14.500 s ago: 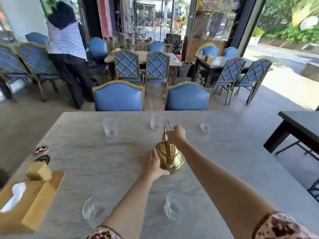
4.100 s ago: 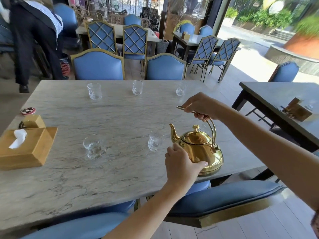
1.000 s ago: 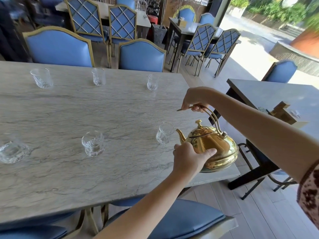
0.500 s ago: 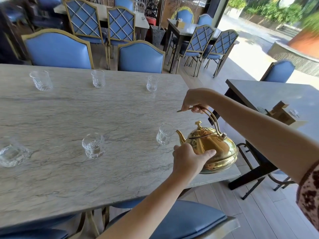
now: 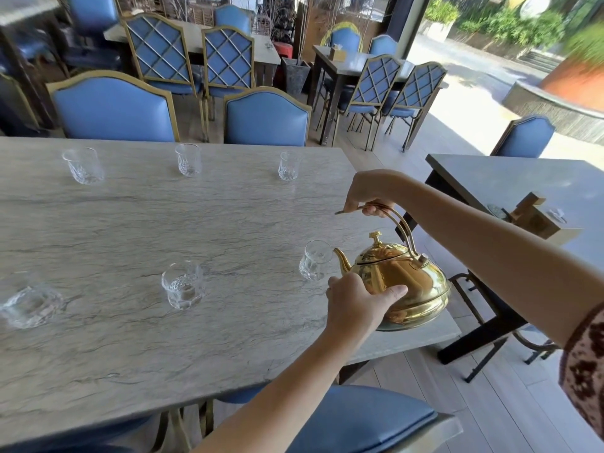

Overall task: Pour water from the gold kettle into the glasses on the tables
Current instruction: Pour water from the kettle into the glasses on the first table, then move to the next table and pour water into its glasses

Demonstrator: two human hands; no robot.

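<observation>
The gold kettle [image 5: 405, 282] is over the near right corner of the grey marble table [image 5: 130, 230], tilted slightly, its spout touching the rim of the nearest glass [image 5: 315, 259]. My right hand [image 5: 369, 194] grips the arched handle from above. My left hand [image 5: 356, 302] presses against the kettle's front side. Two more glasses stand along the near side, one in the middle [image 5: 183, 284] and one at the far left [image 5: 31, 305]. Three glasses line the far side: left [image 5: 83, 165], middle [image 5: 188, 159], right [image 5: 288, 165].
Blue gold-framed chairs [image 5: 266, 117] stand behind the table, and another blue seat [image 5: 356, 420] is just below me. A second table [image 5: 523, 181] with a wooden holder [image 5: 534, 217] lies to the right across a narrow aisle. More tables and chairs fill the background.
The kettle has shifted slightly, bringing its spout up to the nearest glass's rim. Both hands keep the same hold. My view has dropped a little.
</observation>
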